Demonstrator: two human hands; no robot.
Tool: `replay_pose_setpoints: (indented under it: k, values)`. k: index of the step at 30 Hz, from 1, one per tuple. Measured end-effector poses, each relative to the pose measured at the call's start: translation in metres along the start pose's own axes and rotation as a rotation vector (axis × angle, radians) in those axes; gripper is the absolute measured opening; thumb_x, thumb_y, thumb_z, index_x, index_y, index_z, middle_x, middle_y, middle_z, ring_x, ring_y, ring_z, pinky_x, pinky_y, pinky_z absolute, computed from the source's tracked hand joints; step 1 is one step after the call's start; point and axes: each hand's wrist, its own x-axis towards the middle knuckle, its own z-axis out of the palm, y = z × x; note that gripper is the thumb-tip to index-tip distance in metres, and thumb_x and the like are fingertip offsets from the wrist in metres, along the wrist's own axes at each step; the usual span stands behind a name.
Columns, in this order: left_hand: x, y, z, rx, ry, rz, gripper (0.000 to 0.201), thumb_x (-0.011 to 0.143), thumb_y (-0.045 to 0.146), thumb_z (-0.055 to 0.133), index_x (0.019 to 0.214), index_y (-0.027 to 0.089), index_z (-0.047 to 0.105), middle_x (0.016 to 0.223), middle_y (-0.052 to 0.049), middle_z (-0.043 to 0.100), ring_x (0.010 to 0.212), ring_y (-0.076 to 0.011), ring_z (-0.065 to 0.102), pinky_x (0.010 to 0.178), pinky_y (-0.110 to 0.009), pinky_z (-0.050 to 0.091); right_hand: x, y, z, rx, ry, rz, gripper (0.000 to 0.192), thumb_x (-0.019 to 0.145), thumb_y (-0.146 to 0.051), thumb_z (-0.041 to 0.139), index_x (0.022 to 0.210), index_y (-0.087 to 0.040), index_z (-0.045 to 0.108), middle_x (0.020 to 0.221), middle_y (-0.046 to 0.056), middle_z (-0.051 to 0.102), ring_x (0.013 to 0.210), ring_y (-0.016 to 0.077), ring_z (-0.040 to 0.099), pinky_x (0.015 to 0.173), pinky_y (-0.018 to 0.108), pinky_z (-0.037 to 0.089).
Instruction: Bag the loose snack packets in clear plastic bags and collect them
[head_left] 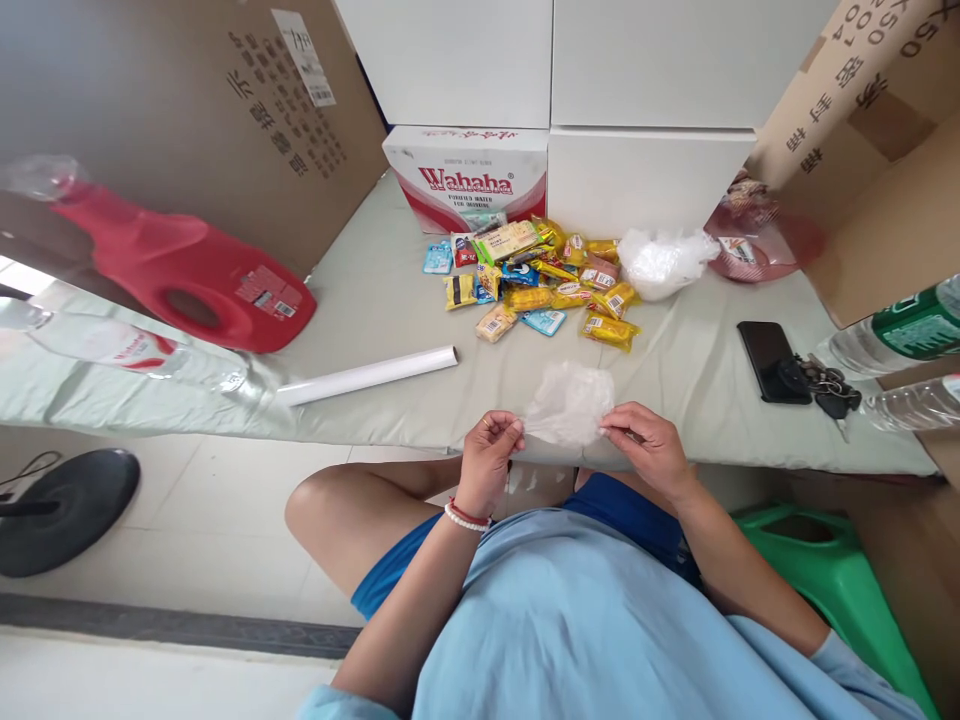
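A thin, crumpled translucent plastic bag (pixel 571 402) is stretched between my two hands at the front edge of the table. My left hand (pixel 489 450) pinches its left side between thumb and fingers. On the other side, my right hand (pixel 646 443) is closed on the bag's right edge. Just beyond lies a loose heap of small wrapped snacks (pixel 529 296), mostly in yellow, with some blue and red packets. Against the heap's right side sits a bunched white plastic bag (pixel 664 262); what is in it cannot be made out.
A white paper roll (pixel 367 376) lies left of the snacks. Further left are a red jug (pixel 202 270) and a clear bottle (pixel 112 340). A Wahaha carton (pixel 472 180) stands behind. To the right lie a phone (pixel 772 360), keys (pixel 829 382) and bottles (pixel 911 330). A green stool (pixel 840 570) is below.
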Motion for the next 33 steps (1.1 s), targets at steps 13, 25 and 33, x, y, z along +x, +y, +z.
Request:
replay_pose_setpoints:
  k: [13, 25, 33]
  values:
    - [0.0, 0.02, 0.034, 0.415, -0.094, 0.234, 0.028, 0.09, 0.046, 0.07, 0.099, 0.02, 0.075, 0.096, -0.005, 0.069, 0.082, -0.0158, 0.06, 0.075, -0.027, 0.049, -0.001, -0.007, 0.007, -0.114, -0.064, -0.152, 0.023, 0.1, -0.027, 0.057, 0.105, -0.03, 0.08, 0.11, 0.007, 0.076, 0.1, 0.021, 0.073, 0.09, 0.037, 0.059]
    - [-0.003, 0.013, 0.057, 0.404, -0.357, 0.406, 0.013, 0.09, 0.033, 0.071, 0.085, 0.021, 0.073, 0.092, -0.005, 0.067, 0.081, -0.0157, 0.061, 0.072, -0.027, 0.048, 0.007, -0.017, 0.008, 0.394, 0.059, 0.329, 0.042, 0.092, -0.052, 0.069, 0.125, -0.027, 0.066, 0.116, 0.007, 0.071, 0.085, 0.0178, 0.065, 0.06, 0.027, 0.055]
    - [0.002, 0.017, 0.032, 0.244, -0.246, 0.322, 0.027, 0.083, 0.043, 0.08, 0.079, 0.02, 0.068, 0.093, -0.006, 0.066, 0.089, -0.0178, 0.062, 0.08, -0.03, 0.051, 0.02, -0.015, 0.006, 0.54, 0.159, 0.472, 0.037, 0.072, -0.052, 0.087, 0.084, -0.02, 0.072, 0.066, -0.003, 0.06, 0.056, 0.0099, 0.05, 0.054, 0.024, 0.043]
